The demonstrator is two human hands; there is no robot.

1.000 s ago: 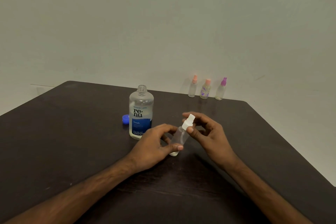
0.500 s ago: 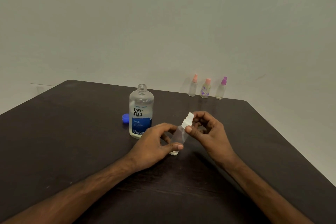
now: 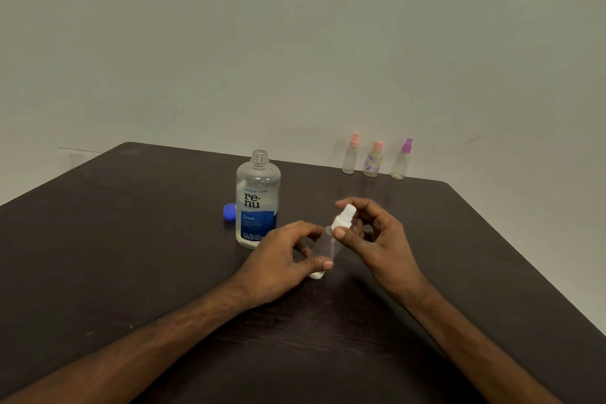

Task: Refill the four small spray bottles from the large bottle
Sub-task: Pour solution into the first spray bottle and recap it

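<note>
A clear small spray bottle (image 3: 323, 248) with a white spray top (image 3: 343, 220) leans tilted over the dark table (image 3: 131, 239). My left hand (image 3: 278, 267) grips its body near the base. My right hand (image 3: 373, 239) pinches the white top between thumb and fingers. The large clear bottle (image 3: 257, 200) with a blue label stands uncapped just left of my hands. Its blue cap (image 3: 229, 210) lies on the table beside it. Three more small spray bottles stand at the far edge: two with pink tops (image 3: 350, 156) (image 3: 373, 161) and one with a purple top (image 3: 402, 161).
The table's right edge (image 3: 531, 272) runs diagonally close to my right forearm. A plain wall rises behind the table.
Both hands and the small bottle stay almost in place. My right fingers have shifted slightly around the white top.
</note>
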